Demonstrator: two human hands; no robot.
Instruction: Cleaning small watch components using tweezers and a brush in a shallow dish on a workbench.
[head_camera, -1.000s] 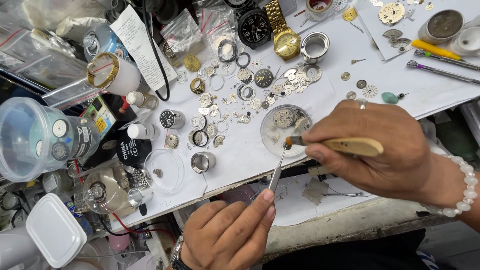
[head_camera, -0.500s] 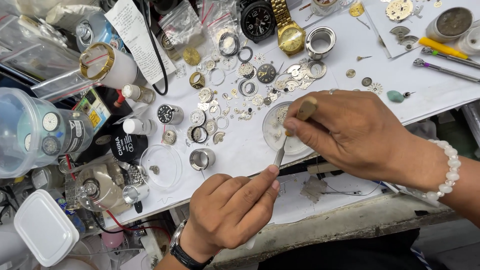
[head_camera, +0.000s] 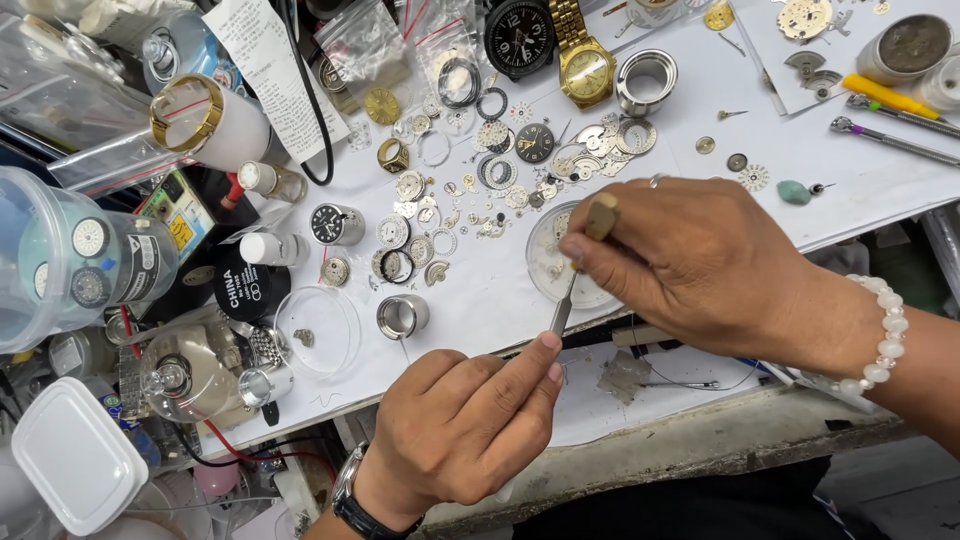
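Hands working at the near edge of a cluttered white bench (head_camera: 480, 300). Nearest, left hand (head_camera: 460, 420) curling shut, fingers (head_camera: 520, 365) pinched together against the lower tip of a thin metal tool (head_camera: 562, 305); whether anything tiny is being held between them, impossible to tell. Wearing a dark wristwatch (head_camera: 350, 500) on that wrist. Just beyond and to the right, right hand (head_camera: 700, 265) gripping the same tool by its tan handle (head_camera: 601, 214), fingers closed around it, blade slanting down toward the left fingertips. Showing a white bead bracelet (head_camera: 880, 330) at the right wrist. Lying under the right fingers, partly hidden, a round glass dish (head_camera: 550, 255). Sitting left of the hands, a small steel ring (head_camera: 402, 315) and a clear round lid (head_camera: 318, 332). Spreading farther back, loose gears and dials (head_camera: 470, 180) across the middle of the bench. Resting at the far edge, a gold watch (head_camera: 585, 62) beside a black-faced watch (head_camera: 520, 38). Lying far right, a yellow-handled tool (head_camera: 885, 97).
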